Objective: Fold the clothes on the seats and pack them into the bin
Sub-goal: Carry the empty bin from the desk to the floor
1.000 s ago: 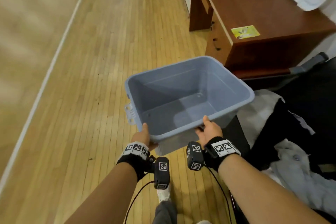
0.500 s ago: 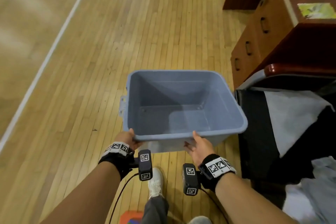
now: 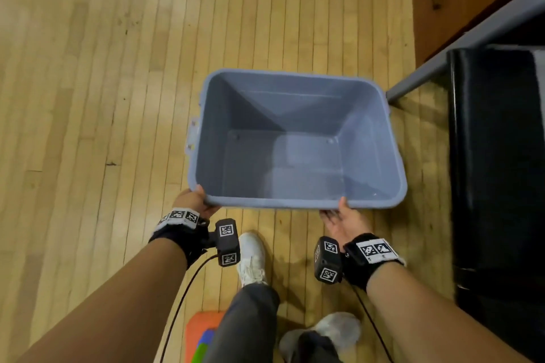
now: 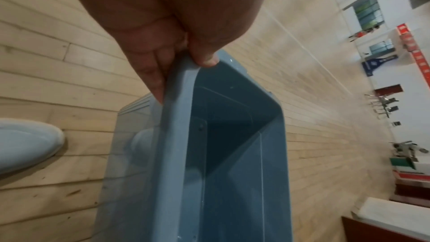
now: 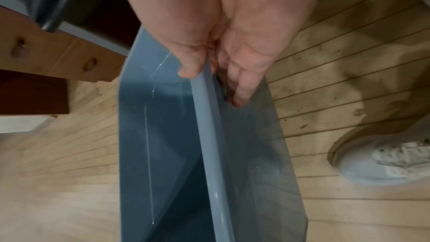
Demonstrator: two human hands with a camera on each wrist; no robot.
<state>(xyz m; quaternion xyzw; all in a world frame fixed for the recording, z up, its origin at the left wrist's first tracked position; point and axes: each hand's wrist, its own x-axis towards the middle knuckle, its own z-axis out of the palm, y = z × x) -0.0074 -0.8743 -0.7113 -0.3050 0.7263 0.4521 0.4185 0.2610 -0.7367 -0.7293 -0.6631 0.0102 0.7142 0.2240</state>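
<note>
Bin [image 3: 298,200] hung above the floorboards [image 3: 88,97], its near rim pinched thumb-over, fingers-under by the left hand [image 3: 193,203] at seven o'clock and the right hand [image 3: 343,219] at five; a black seat [image 3: 498,171] stood at three o'clock.

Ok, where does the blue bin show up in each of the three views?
Head: bin at centre, rim held by left hand and right hand.
Left wrist: bin running from centre to bottom.
Right wrist: bin likewise.
Shared landmark: white shoe.
</note>
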